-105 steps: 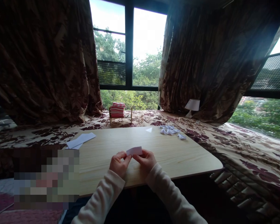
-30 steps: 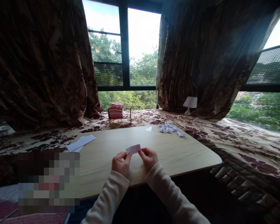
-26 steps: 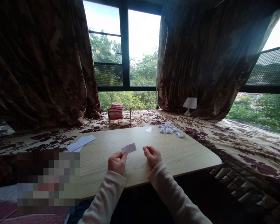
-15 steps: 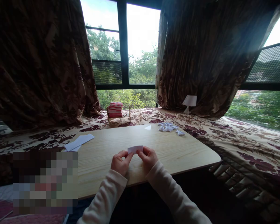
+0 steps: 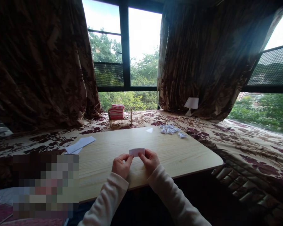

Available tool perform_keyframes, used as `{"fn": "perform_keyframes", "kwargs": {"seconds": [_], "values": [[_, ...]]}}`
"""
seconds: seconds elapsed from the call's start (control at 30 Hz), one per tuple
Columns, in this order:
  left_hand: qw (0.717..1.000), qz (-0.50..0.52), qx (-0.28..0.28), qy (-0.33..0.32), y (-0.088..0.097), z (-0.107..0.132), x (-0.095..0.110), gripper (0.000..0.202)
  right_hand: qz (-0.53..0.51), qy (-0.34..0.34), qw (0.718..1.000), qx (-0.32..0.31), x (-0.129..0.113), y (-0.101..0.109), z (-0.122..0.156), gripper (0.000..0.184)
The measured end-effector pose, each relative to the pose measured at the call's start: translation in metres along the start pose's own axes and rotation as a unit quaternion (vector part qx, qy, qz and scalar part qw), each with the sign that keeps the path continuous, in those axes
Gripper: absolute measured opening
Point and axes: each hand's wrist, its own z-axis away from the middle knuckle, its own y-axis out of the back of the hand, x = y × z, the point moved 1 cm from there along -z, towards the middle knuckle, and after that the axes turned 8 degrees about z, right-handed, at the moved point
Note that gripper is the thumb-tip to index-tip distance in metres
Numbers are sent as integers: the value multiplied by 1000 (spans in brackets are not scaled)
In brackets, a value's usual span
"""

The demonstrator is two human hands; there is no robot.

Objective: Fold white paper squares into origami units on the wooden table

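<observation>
A small white piece of paper [image 5: 137, 152], oblong in shape, is held up above the near part of the wooden table [image 5: 103, 147]. My left hand [image 5: 122, 164] pinches its left end between thumb and fingers. At the other end, my right hand [image 5: 150, 160] grips the paper with the thumb on its near face. Several folded white paper pieces [image 5: 168, 129] lie in a cluster at the table's far right, and a single white triangle [image 5: 149, 130] rests beside them. White paper strips [image 5: 81, 143] overlap on the left edge.
Beyond the table stands a small wooden rack [image 5: 120, 118] with folded pink striped cloths [image 5: 116, 111]. A white lamp [image 5: 191, 104] is on the floral-covered ledge [image 5: 146, 116] near the curtain [image 5: 198, 62]. Blurred blocks hide an area at the lower left.
The paper has flattened slightly between my fingers and looks straighter along its top edge. Both hands stay in nearly the same place. The view has tilted up a little.
</observation>
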Motion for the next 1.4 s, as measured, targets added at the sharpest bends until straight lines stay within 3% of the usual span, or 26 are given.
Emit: {"fn": "perform_keyframes", "kwargs": {"seconds": [0.4,1.17,1.4], "values": [[1000,-2,0,-1,0,-1,-2,25,9,-6,1000,7,7,0,-2,20],[1000,23,-1,18,1,-1,-6,23,25,-3,1000,0,-2,1,0,20],[999,22,-19,-45,1,0,-3,21,9,-7,1000,-18,-2,0,0,17]]}}
